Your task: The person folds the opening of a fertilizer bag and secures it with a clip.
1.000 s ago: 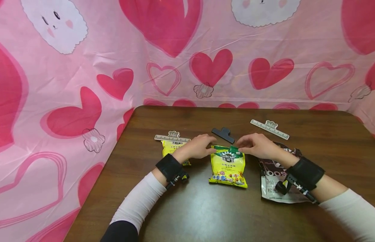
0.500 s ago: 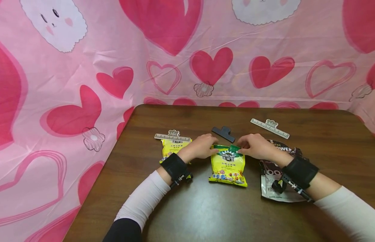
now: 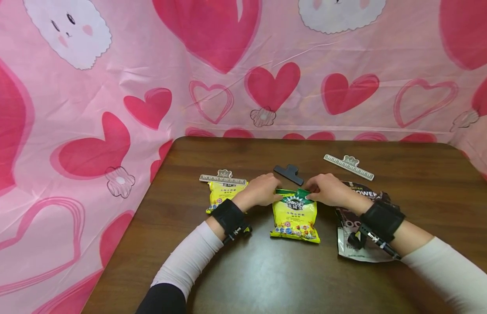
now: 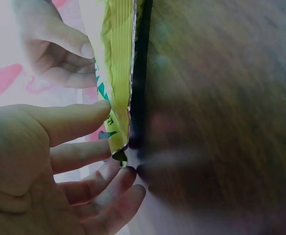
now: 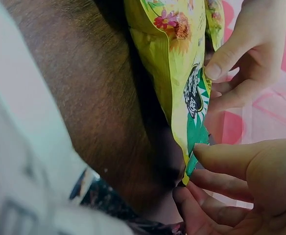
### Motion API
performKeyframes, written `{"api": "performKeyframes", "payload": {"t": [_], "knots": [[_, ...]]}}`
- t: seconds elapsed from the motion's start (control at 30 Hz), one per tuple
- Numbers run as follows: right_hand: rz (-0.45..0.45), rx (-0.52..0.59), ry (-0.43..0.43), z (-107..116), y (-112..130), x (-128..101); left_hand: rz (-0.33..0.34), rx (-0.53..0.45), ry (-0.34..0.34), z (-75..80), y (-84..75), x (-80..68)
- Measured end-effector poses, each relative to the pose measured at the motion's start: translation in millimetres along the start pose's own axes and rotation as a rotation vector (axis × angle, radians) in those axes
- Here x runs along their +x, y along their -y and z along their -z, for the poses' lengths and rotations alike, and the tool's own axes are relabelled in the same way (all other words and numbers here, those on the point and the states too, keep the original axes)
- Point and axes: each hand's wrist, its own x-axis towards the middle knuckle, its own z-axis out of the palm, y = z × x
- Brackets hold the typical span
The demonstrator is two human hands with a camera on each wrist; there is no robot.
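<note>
A yellow fertilizer bag (image 3: pixel 294 220) with a green top band and printed flowers lies at the middle of the table. My left hand (image 3: pixel 260 190) pinches its top left corner, thumb on the front and fingers behind. My right hand (image 3: pixel 328 189) pinches the top right corner the same way. In the right wrist view the thumb presses on the green band (image 5: pixel 198 131), which is bent near the corner. The left wrist view shows the bag (image 4: pixel 119 63) side-on. Just beyond the bag's top edge lies a dark grey sealing clip (image 3: pixel 289 174).
A second yellow bag (image 3: pixel 221 196) lies at left, partly behind my left wrist, with a white piano-key clip (image 3: pixel 223 179) at its top. A brown and white pouch (image 3: pixel 345 251) lies under my right forearm. Another white clip (image 3: pixel 349 167) lies at back right. A pink heart-print curtain (image 3: pixel 212 52) surrounds the table.
Both hands have closed in on the bag's top corners; the fingers and thumbs now pinch them. The right forearm has moved left. The bag and clips have stayed in place.
</note>
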Motion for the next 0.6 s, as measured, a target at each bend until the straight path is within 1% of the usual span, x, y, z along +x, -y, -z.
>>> {"api": "performKeyframes", "payload": {"t": [0.23, 0.4, 0.6], "knots": [[-0.002, 0.01, 0.005, -1.3, -1.1, 1.7, 0.003, -0.052, -0.018, 0.0, -0.2, 0.3], [-0.008, 0.015, -0.004, -1.0, -1.9, 1.0, 0.013, -0.106, -0.01, 0.2, 1.1, 0.9], [0.0, 0.002, -0.024, 0.0, -1.4, -0.5, -0.016, -0.152, -0.026, 0.9, 4.3, 1.0]]}}
